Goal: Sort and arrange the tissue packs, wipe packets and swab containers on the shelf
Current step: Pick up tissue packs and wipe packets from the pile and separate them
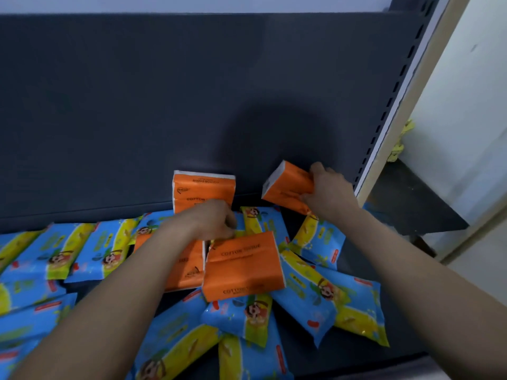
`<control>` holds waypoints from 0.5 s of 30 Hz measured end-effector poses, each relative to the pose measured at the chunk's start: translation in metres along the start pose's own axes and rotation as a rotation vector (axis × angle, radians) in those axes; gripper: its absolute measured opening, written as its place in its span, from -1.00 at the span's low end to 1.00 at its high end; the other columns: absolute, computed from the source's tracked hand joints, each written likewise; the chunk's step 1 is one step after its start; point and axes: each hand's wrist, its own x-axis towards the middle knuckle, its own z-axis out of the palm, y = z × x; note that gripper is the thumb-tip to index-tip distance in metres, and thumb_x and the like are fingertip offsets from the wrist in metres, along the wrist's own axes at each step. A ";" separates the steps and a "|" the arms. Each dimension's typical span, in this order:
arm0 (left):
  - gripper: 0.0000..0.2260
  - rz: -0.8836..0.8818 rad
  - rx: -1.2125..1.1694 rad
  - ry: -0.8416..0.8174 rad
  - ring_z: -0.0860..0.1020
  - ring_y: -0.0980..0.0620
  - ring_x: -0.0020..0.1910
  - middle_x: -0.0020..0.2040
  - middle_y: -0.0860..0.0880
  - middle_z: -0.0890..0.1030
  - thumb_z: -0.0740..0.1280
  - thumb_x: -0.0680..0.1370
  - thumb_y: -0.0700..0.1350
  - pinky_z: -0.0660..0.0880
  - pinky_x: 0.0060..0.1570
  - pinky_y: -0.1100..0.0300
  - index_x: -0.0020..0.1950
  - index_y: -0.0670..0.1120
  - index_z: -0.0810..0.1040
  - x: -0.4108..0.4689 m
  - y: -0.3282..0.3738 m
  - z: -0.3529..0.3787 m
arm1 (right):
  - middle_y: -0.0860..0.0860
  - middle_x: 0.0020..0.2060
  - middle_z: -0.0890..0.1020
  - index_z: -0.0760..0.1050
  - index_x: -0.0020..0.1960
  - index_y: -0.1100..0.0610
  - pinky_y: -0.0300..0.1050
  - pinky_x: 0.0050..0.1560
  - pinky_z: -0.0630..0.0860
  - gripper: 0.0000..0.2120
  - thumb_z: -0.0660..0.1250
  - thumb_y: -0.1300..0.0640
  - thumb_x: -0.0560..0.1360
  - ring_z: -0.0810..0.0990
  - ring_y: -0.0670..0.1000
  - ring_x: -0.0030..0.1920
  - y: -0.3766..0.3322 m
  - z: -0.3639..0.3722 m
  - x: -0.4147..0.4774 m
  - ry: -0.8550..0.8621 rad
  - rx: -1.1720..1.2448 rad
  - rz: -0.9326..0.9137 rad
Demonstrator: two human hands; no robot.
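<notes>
My right hand (327,189) grips an orange tissue pack (286,185), tilted, at the back right of the dark shelf. Another orange tissue pack (203,189) stands upright against the back panel. My left hand (216,220), fingers curled, pinches the top edge of an orange tissue pack (242,266) lying in the middle. A further orange pack (186,270) lies beside it, partly under my left forearm. Several blue-and-yellow wipe packets (326,300) lie scattered around them, and a row of them (55,253) runs along the left. No swab containers are in view.
The dark back panel (164,105) rises behind the shelf. A slotted upright post (395,105) bounds the shelf on the right, with a pale wall and a lower dark surface (411,198) beyond it.
</notes>
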 end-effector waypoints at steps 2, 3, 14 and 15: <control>-0.80 0.034 -0.068 0.055 0.55 0.04 0.02 0.07 -0.01 0.62 0.34 0.51 -0.05 0.50 0.05 0.13 0.11 -0.05 0.61 0.006 0.007 -0.003 | 0.17 0.10 0.48 0.30 0.24 0.14 0.17 0.09 0.46 -0.59 0.31 0.11 0.45 0.44 0.24 0.14 -0.001 -0.001 -0.003 -0.002 0.025 0.001; -0.77 0.057 -0.089 0.100 0.54 0.03 0.03 0.10 -0.03 0.61 0.34 0.51 -0.07 0.48 0.05 0.14 0.14 -0.06 0.59 0.012 0.012 -0.002 | 0.17 0.11 0.47 0.30 0.25 0.14 0.16 0.09 0.46 -0.60 0.30 0.12 0.46 0.43 0.25 0.15 -0.001 -0.001 -0.004 0.000 0.035 -0.003; -0.37 -0.010 -0.056 -0.087 0.27 -0.21 0.37 0.41 -0.20 0.22 0.31 0.49 0.12 0.25 0.38 -0.03 0.47 -0.07 0.19 0.056 0.042 0.018 | 0.20 0.18 0.44 0.31 0.35 0.16 -0.02 0.04 0.42 -0.60 0.25 0.08 0.55 0.49 0.24 0.12 0.014 -0.004 -0.008 -0.052 0.122 0.018; -0.41 -0.029 -0.032 -0.104 0.26 -0.22 0.36 0.40 -0.22 0.22 0.29 0.49 0.12 0.26 0.37 -0.02 0.45 -0.07 0.24 0.055 0.043 0.017 | 0.20 0.19 0.43 0.31 0.35 0.15 -0.01 0.06 0.43 -0.60 0.25 0.08 0.55 0.49 0.24 0.13 0.015 -0.003 -0.007 -0.058 0.127 0.022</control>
